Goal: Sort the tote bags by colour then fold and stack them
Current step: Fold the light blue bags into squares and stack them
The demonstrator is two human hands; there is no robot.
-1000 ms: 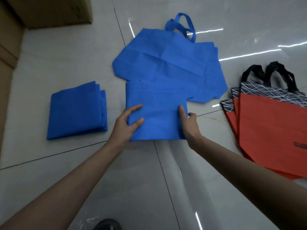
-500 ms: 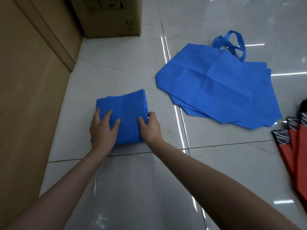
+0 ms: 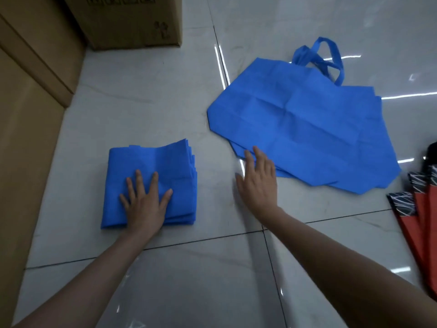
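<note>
Nearest to us, both bare forearms run in from the bottom edge over the grey tiled floor. The left hand lies flat, fingers spread wide, on the near half of the folded stack of blue tote bags. Its palm hides part of the stack's near edge, and layered edges show to the right of its fingers. The right hand is blurred, fingers straight and close together. Its fingertips overlap the near left corner of the pile of unfolded blue tote bags, but we cannot tell whether they touch it. Well right of those fingers, red tote bags with black-and-white patterned tops are cut off by the frame edge. Beyond the fingertips, the pile's blue handles lie bunched at its far side. Farthest, beyond the left fingers, a cardboard box is cropped at the top.
</note>
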